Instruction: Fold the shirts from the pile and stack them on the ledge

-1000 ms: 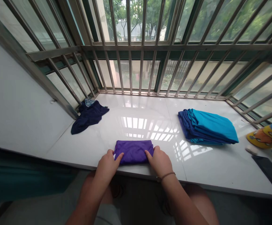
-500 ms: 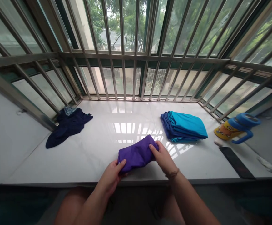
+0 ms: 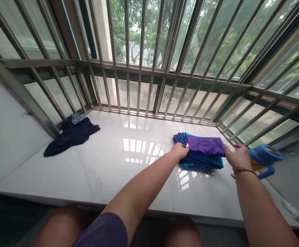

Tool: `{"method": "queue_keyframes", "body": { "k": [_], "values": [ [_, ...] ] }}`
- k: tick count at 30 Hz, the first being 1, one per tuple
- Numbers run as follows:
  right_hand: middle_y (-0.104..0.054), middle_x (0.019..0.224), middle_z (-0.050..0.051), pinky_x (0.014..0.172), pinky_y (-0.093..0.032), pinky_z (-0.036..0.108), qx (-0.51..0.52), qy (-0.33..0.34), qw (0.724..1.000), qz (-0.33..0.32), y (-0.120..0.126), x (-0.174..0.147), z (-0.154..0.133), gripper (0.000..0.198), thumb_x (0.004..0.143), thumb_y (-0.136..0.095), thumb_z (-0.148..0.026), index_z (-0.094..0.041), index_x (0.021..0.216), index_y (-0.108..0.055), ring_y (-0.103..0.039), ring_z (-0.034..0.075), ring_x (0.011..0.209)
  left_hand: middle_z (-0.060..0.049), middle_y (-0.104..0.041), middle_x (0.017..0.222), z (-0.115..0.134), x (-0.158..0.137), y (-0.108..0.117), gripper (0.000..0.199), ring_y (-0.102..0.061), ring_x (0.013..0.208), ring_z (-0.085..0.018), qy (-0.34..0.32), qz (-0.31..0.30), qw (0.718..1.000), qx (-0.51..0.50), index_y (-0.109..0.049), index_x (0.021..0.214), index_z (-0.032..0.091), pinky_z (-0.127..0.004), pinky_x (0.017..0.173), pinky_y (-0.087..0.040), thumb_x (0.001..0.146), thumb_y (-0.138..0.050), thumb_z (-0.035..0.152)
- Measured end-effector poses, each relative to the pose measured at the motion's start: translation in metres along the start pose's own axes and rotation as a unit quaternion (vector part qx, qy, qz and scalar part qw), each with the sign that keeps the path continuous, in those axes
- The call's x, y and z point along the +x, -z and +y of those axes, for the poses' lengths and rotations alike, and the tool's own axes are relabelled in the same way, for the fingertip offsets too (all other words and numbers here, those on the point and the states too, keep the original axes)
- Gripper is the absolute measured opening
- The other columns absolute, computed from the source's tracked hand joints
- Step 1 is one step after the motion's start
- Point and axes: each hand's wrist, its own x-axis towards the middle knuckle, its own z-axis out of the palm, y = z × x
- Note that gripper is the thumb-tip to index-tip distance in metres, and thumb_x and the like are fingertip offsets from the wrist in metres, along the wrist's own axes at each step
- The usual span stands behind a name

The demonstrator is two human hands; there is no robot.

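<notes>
Since the earlier frame, the purple cloth (image 3: pixel 204 145) has left the near edge of the sill (image 3: pixel 108 171) and now lies on top of the stack (image 3: pixel 200 161) of blue and teal cloths at the right. It is folded flat, a long rectangle that covers most of the stack's top, with teal and dark blue layers showing below it and at its left end.

Both hands have travelled with it. The left hand (image 3: pixel 180 151) grips the cloth's left end, fingers closed on the fabric at the stack's near left corner. The right hand (image 3: pixel 235 156) is at the cloth's right end, thumb and fingers pinching the edge; a thin band circles that wrist. The two hands are well apart, one at each end, and both arms stretch out over the sill.

Just beside the right hand, partly hidden by it, lies a blue and yellow cup (image 3: pixel 264 156) with a handle. Far to the left, by the corner of the window bars (image 3: pixel 139 85), a dark navy garment (image 3: pixel 70 135) lies crumpled. The glossy white sill reflects the bars, and green trees show outside.
</notes>
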Motion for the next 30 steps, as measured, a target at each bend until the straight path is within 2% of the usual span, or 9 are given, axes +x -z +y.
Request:
{"method": "queue_keyframes", "body": {
  "k": [3,5,9,12,17,19,21,25,30],
  "values": [
    [-0.065,0.124,0.037,0.097,-0.049,0.060,0.039,-0.025,0.999,0.026,-0.002,-0.060,0.013,0.068,0.100,-0.055,-0.062,-0.004,0.134,-0.062,-0.062,0.046,0.121,-0.019,-0.074,0.127,-0.039,-0.028,0.019,0.037,-0.071,0.117,-0.033,-0.042,0.007,0.993,0.114,-0.074,0.115,0.017,-0.042,0.104,-0.055,0.082,-0.086,0.029],
    [-0.065,0.132,0.030,0.108,-0.047,0.061,0.099,0.051,0.993,0.030,-0.010,-0.119,0.001,0.061,0.099,-0.055,-0.060,-0.012,0.136,-0.060,-0.060,0.045,0.129,-0.017,-0.073,0.129,-0.065,-0.057,0.054,0.030,-0.071,0.115,-0.032,-0.078,0.012,0.980,0.182,-0.075,0.112,0.019,-0.044,0.108,-0.054,0.084,-0.082,0.027],
    [-0.064,0.143,0.024,0.117,-0.047,0.058,0.164,0.169,0.972,-0.015,-0.031,-0.239,-0.055,0.047,0.106,-0.053,-0.054,-0.018,0.136,-0.057,-0.058,0.040,0.139,-0.013,-0.071,0.126,-0.096,-0.110,0.157,0.022,-0.067,0.125,-0.029,-0.133,0.071,0.940,0.307,-0.073,0.109,0.022,-0.045,0.117,-0.051,0.088,-0.069,0.016],
    [-0.065,0.147,0.022,0.115,-0.049,0.057,0.173,0.211,0.961,-0.054,-0.043,-0.302,-0.097,0.044,0.109,-0.051,-0.052,-0.020,0.138,-0.059,-0.061,0.038,0.139,-0.013,-0.069,0.135,-0.094,-0.134,0.251,0.025,-0.062,0.136,-0.029,-0.124,0.160,0.898,0.390,-0.072,0.111,0.022,-0.046,0.124,-0.046,0.089,-0.065,0.013],
    [-0.076,0.135,0.016,0.116,-0.049,0.054,0.147,0.205,0.965,-0.072,-0.052,-0.331,-0.127,0.027,0.106,-0.053,-0.040,-0.025,0.122,-0.070,-0.070,0.035,0.127,-0.021,-0.048,0.169,-0.059,-0.169,0.409,0.030,-0.036,0.161,-0.042,-0.030,0.354,0.803,0.479,-0.071,0.117,0.018,-0.059,0.132,-0.033,0.087,-0.069,0.014],
    [-0.078,0.132,0.015,0.115,-0.050,0.053,0.147,0.203,0.966,-0.069,-0.052,-0.328,-0.129,0.026,0.104,-0.053,-0.037,-0.025,0.117,-0.072,-0.071,0.034,0.124,-0.025,-0.041,0.173,-0.048,-0.189,0.461,0.031,-0.025,0.165,-0.046,0.013,0.416,0.767,0.488,-0.070,0.120,0.014,-0.062,0.132,-0.030,0.089,-0.068,0.016],
    [-0.078,0.131,0.015,0.114,-0.051,0.052,0.144,0.206,0.965,-0.071,-0.051,-0.326,-0.128,0.027,0.102,-0.053,-0.035,-0.024,0.116,-0.073,-0.071,0.034,0.123,-0.030,-0.049,0.165,-0.044,-0.210,0.500,0.033,-0.033,0.161,-0.047,0.054,0.458,0.744,0.485,-0.070,0.123,0.010,-0.061,0.131,-0.031,0.092,-0.066,0.020],
    [-0.078,0.133,0.014,0.116,-0.050,0.050,0.128,0.186,0.970,-0.094,-0.048,-0.324,-0.129,0.028,0.100,-0.053,-0.032,-0.024,0.116,-0.074,-0.070,0.033,0.126,-0.025,-0.070,0.140,-0.060,-0.238,0.532,0.047,-0.060,0.136,-0.040,0.104,0.495,0.725,0.468,-0.061,0.143,0.009,-0.052,0.117,-0.048,0.099,-0.057,0.024],
    [-0.078,0.133,0.013,0.116,-0.049,0.048,0.113,0.186,0.970,-0.107,-0.045,-0.324,-0.132,0.028,0.099,-0.052,-0.030,-0.024,0.116,-0.073,-0.069,0.032,0.127,-0.023,-0.075,0.132,-0.083,-0.250,0.502,0.047,-0.064,0.131,-0.039,0.089,0.466,0.733,0.487,-0.066,0.144,0.010,-0.048,0.118,-0.047,0.099,-0.052,0.019]
  ]
}}
